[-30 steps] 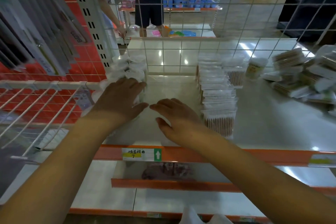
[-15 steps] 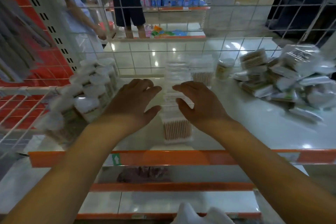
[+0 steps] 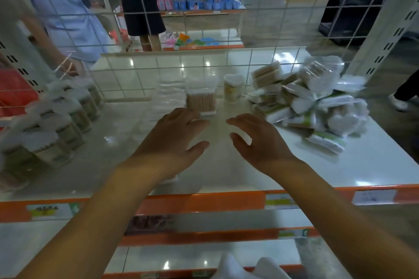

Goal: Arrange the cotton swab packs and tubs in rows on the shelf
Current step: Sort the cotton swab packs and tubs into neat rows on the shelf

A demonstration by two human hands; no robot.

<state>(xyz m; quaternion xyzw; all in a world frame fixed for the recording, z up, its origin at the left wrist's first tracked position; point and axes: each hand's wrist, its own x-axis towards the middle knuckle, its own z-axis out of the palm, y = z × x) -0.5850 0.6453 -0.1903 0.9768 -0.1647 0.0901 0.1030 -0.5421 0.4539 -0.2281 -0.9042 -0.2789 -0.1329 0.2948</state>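
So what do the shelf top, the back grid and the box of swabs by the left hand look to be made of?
Shelf top: probably white painted metal or laminate, glossy, since ceiling lights reflect in it. Back grid: thin wire, seemingly white-coated metal. Box of swabs: clear hard plastic by the look, as the tan sticks inside, likely wood or bamboo, show through.

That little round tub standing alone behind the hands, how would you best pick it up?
Wrap the hand round the upright sides of the round tub, coming from the front. The wire grid stands behind it and the pile of packs crowds its right.
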